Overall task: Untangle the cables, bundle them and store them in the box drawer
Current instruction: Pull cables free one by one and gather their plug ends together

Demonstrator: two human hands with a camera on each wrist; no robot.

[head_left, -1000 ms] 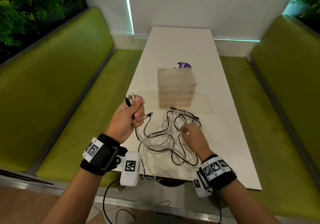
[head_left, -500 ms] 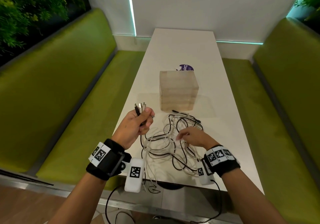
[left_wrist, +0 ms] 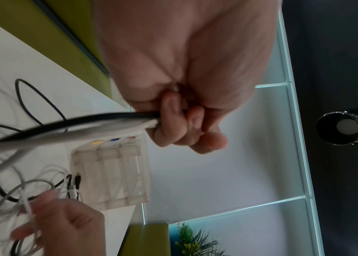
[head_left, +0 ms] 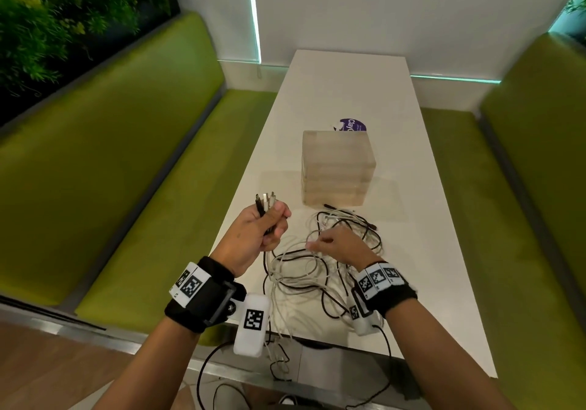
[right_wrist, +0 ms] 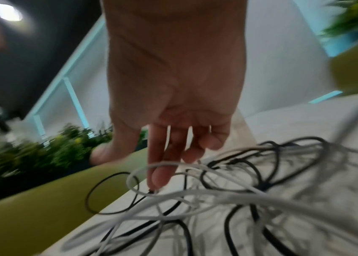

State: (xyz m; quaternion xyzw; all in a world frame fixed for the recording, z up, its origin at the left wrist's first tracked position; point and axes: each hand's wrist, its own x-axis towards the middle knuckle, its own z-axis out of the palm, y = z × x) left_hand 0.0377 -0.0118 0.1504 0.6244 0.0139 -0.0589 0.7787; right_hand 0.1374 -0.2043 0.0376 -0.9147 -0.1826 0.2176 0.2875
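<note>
My left hand [head_left: 275, 223] is raised beside the table's left edge and grips several cable ends, whose plugs [head_left: 265, 201] stick up out of the fist. In the left wrist view the left hand [left_wrist: 180, 128] is curled round black and white cords. They trail down into a tangle of black and white cables [head_left: 304, 271] on the white table [head_left: 348, 76]. My right hand [head_left: 317, 246] hovers over the tangle. In the right wrist view the right hand's [right_wrist: 169, 166] fingers [right_wrist: 159, 173] point straight down, touching a white loop. A translucent drawer box [head_left: 337, 171] stands behind the tangle, drawers shut.
A purple-labelled item [head_left: 353, 124] lies behind the box. Green benches run along the left [head_left: 126, 171] and right [head_left: 523, 187] of the narrow table. Some cable loops hang over the near table edge [head_left: 279, 355]. A white wall closes the far end.
My right hand has shifted a little left over the tangle, fingers now reaching into the white loops. The left hand has drifted slightly right, still gripping the cable ends.
</note>
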